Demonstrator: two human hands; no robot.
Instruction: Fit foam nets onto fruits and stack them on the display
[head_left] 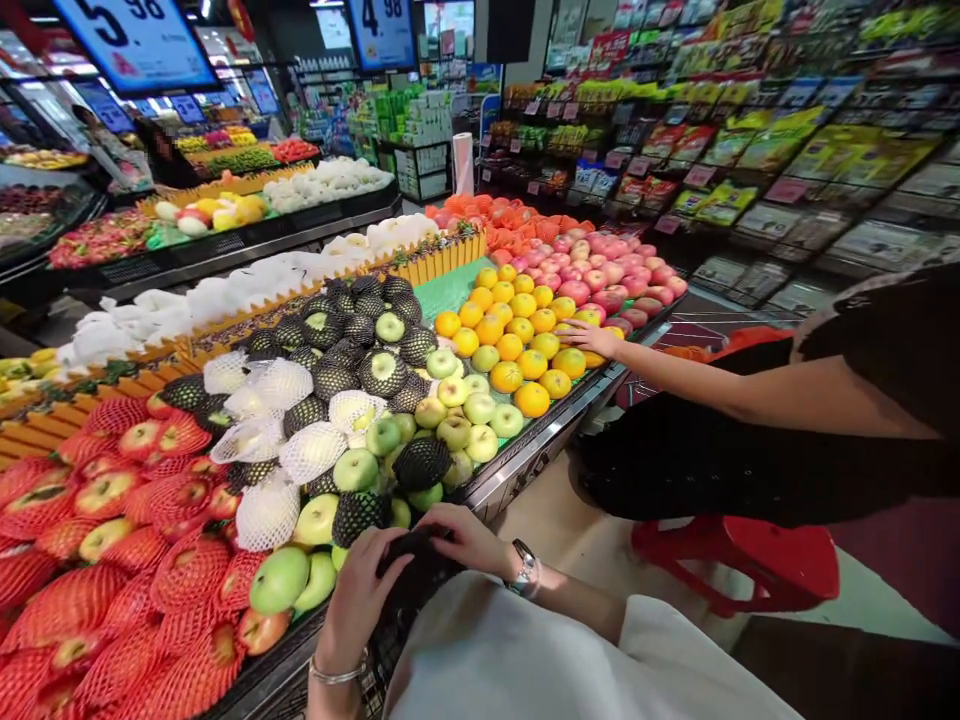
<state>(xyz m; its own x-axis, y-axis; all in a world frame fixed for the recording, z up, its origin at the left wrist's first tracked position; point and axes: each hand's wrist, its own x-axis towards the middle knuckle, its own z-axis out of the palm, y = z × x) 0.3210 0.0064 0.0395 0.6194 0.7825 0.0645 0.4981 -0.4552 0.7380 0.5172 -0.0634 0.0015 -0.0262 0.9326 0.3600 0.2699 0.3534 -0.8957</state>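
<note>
My left hand [361,592], a bracelet on its wrist, and my right hand [466,536], a watch on its wrist, are both closed around a black foam net sleeve [409,548] at the front edge of the fruit stand [525,455]. I cannot see whether a fruit is inside the sleeve. Just beyond my hands lie green apples [355,468], some bare, some in black nets [421,462] or white nets [268,512]. Red‑netted apples [112,560] fill the left of the stand.
A person in a black top stands at the right, one hand [589,338] reaching onto the oranges [517,345]. Pink apples [600,280] lie behind them. A red shopping basket [750,560] sits on the floor at the right. Shelves of packaged goods line the far right.
</note>
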